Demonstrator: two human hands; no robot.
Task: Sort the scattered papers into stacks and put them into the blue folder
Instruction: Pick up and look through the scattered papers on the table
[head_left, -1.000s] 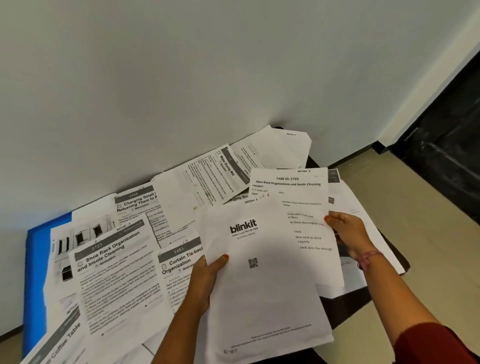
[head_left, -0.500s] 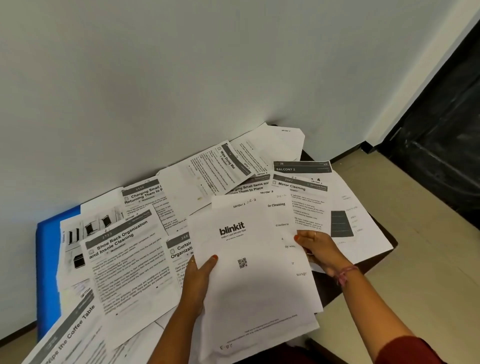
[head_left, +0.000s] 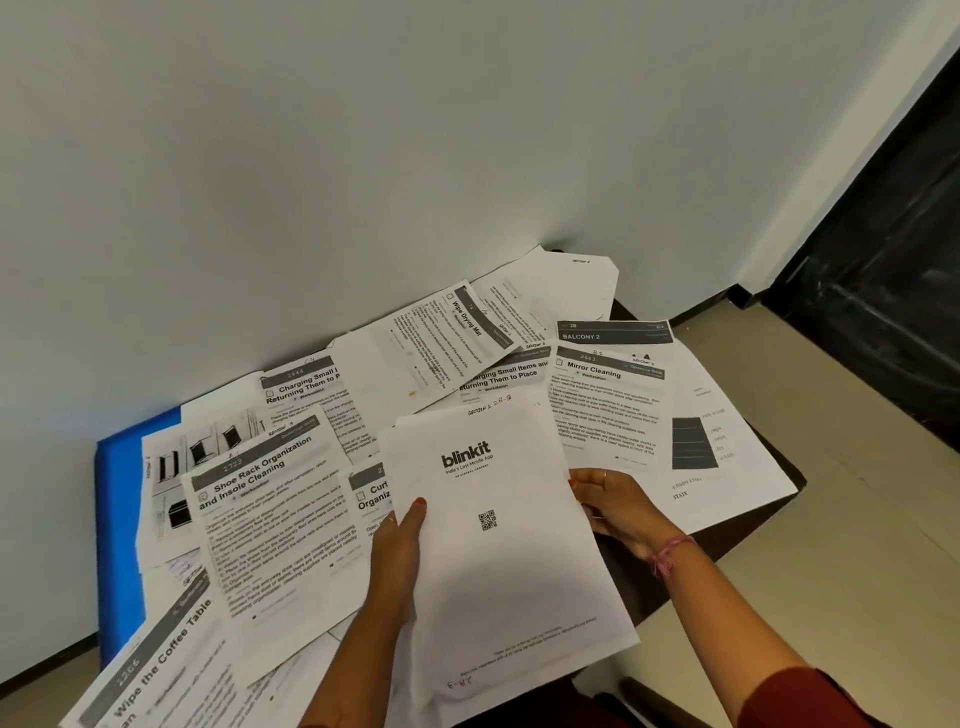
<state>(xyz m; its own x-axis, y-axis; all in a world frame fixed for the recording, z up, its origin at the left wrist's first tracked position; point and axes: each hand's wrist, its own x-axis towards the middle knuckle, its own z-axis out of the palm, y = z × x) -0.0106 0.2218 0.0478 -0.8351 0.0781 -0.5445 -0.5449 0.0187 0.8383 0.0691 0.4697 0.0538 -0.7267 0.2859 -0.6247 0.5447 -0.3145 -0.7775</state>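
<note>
My left hand (head_left: 397, 551) grips the left edge of a small stack of white sheets (head_left: 498, 561), thumb on the top sheet printed "blinkit". My right hand (head_left: 613, 506) holds the stack's right edge, fingers partly under it. Several printed papers lie scattered over the dark table: "Shoe Rack Organization" (head_left: 275, 525), "Mirror Cleaning" (head_left: 605, 410), "Wipe Drying Mat" (head_left: 447, 343) and "Wipe the Coffee Table" (head_left: 156, 670). The blue folder (head_left: 119, 535) lies flat at the left, mostly covered by papers.
A white wall rises right behind the table. The table's dark right edge (head_left: 779, 493) borders beige floor tiles (head_left: 857, 571). A black door or panel (head_left: 893, 322) stands at the far right.
My right hand has slid the "Shoe Rack" task sheet under the blinkit sheet, squaring it into the stack. The "Mirror Cleaning" and "Balcony 2" sheets beneath are now uncovered.
</note>
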